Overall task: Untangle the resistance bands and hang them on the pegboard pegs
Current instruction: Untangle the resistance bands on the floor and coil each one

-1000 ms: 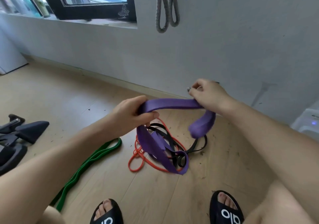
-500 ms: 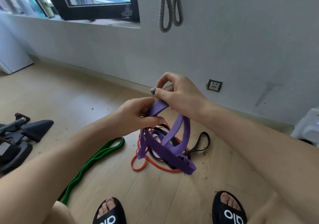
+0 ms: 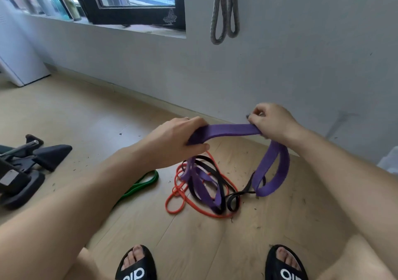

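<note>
A wide purple band stretches level between my two hands above the floor. My left hand grips its left end and my right hand pinches its right end. From the right hand a purple loop hangs down to the floor. Below the left hand the purple band runs into a tangle with a black band and a thin orange band on the wooden floor. A green band lies apart at the left, partly hidden by my left forearm. A grey band hangs on the wall above; no peg shows.
Dark exercise equipment lies on the floor at the left. A window with a black frame and bottles on its sill is at the upper left. A white appliance stands by the left wall. My two sandalled feet are at the bottom.
My hands, close together half a second ago, have pulled apart. The purple band is now stretched straight between them, and its right-hand loop has swung out to the right.
</note>
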A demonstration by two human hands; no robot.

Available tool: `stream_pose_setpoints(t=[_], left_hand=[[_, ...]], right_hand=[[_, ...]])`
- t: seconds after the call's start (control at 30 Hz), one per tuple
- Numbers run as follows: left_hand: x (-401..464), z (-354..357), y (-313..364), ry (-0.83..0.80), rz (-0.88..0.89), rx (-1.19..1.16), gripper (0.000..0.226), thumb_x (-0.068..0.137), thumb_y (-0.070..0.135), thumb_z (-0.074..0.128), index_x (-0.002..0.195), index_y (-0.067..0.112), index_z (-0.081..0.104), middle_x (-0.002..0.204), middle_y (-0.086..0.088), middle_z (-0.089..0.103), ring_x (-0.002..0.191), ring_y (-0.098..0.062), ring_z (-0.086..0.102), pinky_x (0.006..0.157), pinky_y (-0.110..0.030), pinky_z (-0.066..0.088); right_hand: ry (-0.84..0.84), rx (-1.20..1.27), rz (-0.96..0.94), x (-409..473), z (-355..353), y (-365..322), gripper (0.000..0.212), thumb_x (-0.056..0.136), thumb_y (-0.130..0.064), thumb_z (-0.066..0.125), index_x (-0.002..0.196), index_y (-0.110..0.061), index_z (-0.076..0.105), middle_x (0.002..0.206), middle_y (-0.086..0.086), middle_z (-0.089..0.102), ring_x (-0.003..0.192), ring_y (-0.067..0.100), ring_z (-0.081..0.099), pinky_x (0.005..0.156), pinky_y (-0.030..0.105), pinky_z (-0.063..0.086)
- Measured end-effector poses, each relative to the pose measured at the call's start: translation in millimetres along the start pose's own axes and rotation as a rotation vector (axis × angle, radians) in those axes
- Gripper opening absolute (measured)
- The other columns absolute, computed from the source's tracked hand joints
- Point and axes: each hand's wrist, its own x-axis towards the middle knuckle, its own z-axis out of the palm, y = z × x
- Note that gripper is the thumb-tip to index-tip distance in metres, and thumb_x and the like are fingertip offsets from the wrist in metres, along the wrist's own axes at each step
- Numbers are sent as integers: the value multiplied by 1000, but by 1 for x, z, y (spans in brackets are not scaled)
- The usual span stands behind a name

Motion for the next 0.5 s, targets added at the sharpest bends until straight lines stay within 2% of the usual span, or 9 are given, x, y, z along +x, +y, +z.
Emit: stream_pose_setpoints(t=[0.07, 0.13, 0.2, 0.23, 0.3, 0.4, 0.43, 0.5], left_hand=[[0, -3, 8, 60, 58, -84, 27, 94, 39, 66, 114, 21, 58, 91, 6, 63, 82, -17, 57, 78, -36, 49], [1, -1, 13, 86, 100, -113, 26, 96, 37, 65, 115, 20, 59, 89, 8, 61, 80, -15, 53, 76, -33, 47], [3, 1, 14, 85, 129, -105, 25, 98, 33, 65, 117, 18, 59, 88, 8, 60, 80, -14, 51, 75, -31, 47], [3, 2, 15, 86, 130, -113, 25, 98, 31, 65, 118, 18, 59, 87, 10, 58, 80, -13, 52, 74, -27, 46], [2, 1, 15, 96, 110, -162, 26, 95, 29, 68, 116, 17, 60, 84, 20, 55, 78, -6, 55, 70, -15, 41], [-3, 2, 10, 97, -16, -235, 36, 84, 30, 77, 109, 17, 55, 84, 18, 59, 68, 1, 55, 64, -14, 39], [-5, 3, 7, 73, -63, -206, 37, 82, 30, 79, 104, 18, 52, 82, 15, 59, 65, -2, 54, 62, -15, 39], [-9, 7, 0, -37, -99, -92, 36, 80, 26, 79, 95, 19, 47, 78, 10, 58, 65, -10, 52, 60, -20, 39]], right_hand=[[-141, 80, -1, -7, 12, -4, 30, 106, -32, 48, 88, -16, 67, 79, 3, 72, 81, 25, 69, 67, 28, 46], [-282, 359, -10, -15, 22, -23, 41, 110, -36, 37, 96, -12, 68, 94, 7, 73, 93, 25, 68, 78, 24, 51], [-382, 636, -46, -23, 28, -44, 50, 110, -43, 32, 97, -9, 67, 98, 10, 74, 96, 23, 68, 94, 31, 50], [-405, 695, -88, -26, 31, -52, 52, 109, -44, 33, 98, -7, 68, 98, 10, 75, 96, 22, 70, 96, 32, 50], [-359, 636, -173, -29, 36, -61, 49, 108, -43, 38, 97, -9, 71, 91, 4, 77, 85, 13, 71, 90, 33, 52], [-154, 445, -198, -27, 32, -63, 37, 104, -44, 51, 85, -17, 68, 67, -3, 66, 56, 10, 59, 69, 44, 54], [-104, 439, -194, -24, 27, -63, 32, 102, -41, 56, 82, -18, 65, 61, -4, 61, 53, 12, 56, 61, 42, 53], [-14, 502, -191, -20, 16, -65, 25, 98, -36, 65, 80, -19, 61, 53, -7, 55, 48, 12, 51, 50, 29, 47]])
